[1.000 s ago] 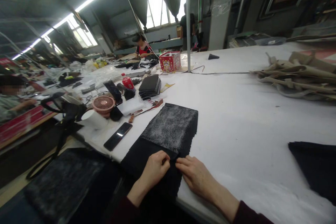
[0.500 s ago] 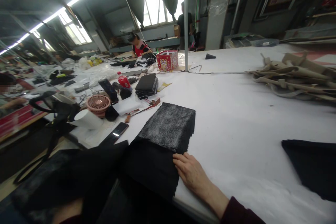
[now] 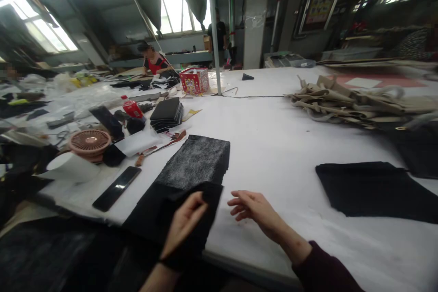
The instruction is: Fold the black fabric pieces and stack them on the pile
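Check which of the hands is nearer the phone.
Left. The left hand grips black cloth to the right of the phone; the right hand is farther right, beyond the cloth.

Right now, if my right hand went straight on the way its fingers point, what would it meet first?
Most likely the black fabric held in your left hand; the fabric's edge lies just ahead of your right hand. Depth is unclear, so the right hand might pass over that edge.
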A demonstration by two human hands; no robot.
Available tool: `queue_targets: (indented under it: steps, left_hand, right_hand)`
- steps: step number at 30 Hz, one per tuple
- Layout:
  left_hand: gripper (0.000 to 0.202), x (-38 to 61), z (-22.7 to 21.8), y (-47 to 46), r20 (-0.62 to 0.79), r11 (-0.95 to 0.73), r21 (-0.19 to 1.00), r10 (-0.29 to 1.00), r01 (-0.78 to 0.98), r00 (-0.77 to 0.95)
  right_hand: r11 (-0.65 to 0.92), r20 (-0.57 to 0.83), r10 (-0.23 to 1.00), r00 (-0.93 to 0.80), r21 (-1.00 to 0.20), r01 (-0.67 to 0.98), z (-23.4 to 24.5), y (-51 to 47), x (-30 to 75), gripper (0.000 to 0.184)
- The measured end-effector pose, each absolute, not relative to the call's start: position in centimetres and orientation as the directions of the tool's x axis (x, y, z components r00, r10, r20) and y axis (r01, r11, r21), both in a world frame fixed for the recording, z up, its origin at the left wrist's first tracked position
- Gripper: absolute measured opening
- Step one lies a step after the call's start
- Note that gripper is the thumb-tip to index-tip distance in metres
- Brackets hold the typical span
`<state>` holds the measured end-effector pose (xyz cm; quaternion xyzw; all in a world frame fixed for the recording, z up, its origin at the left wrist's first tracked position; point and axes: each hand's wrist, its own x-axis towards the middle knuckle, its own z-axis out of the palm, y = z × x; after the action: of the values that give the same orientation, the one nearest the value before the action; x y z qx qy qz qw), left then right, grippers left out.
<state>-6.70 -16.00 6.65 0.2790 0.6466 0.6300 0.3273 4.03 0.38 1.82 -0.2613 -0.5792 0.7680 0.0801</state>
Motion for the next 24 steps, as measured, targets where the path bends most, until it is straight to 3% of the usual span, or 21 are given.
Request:
queue_targets:
  steps: [2,4,8,12,15,19,24]
  left_hand:
    - [0.017,-2.3,5.3,-13.1,0.060,-0.023,0.996,0.882,0.084,-0.467]
    - [0.011,1.8,3.8,-10.5,0.187,-0.112,0.958,0.942,0.264,-0.277]
    - [0.019,4.3,1.9,-8.0,0.255,-0.180,0.758,0.966,0.627,-0.031]
    - [0.029,0.2,0.7,-7.1,0.211,-0.057,0.494,0.976,0.867,-0.056]
    - [0.033,-2.0,-0.3,-6.4,0.208,-0.023,0.398,0.976,0.917,-0.065]
    - [0.032,-2.0,-1.2,-5.0,0.220,-0.042,0.396,0.974,0.917,-0.050]
    - [0.027,-2.5,-0.8,-4.2,0.216,0.014,0.383,0.971,0.924,-0.104]
  right_hand:
    - [-0.480,-0.438,0.422,-0.794,-0.851,0.214,2.3,2.5,6.9,0.057]
    - [-0.510,-0.502,0.460,-0.732,-0.824,0.245,2.4,4.6,9.7,0.056]
    - [-0.383,-0.545,0.525,-0.654,-0.837,0.390,1.9,7.4,13.7,0.042]
    - [-0.246,-0.533,0.567,-0.629,-0.838,0.488,1.2,8.0,14.3,0.041]
    - [-0.009,-0.405,0.634,-0.659,-0.856,0.518,0.7,7.5,13.1,0.038]
    - [0.341,-0.119,0.754,-0.646,-0.769,0.541,0.3,6.3,11.1,0.030]
    - [0.473,0.085,0.844,-0.530,-0.584,0.660,-0.9,4.8,10.0,0.026]
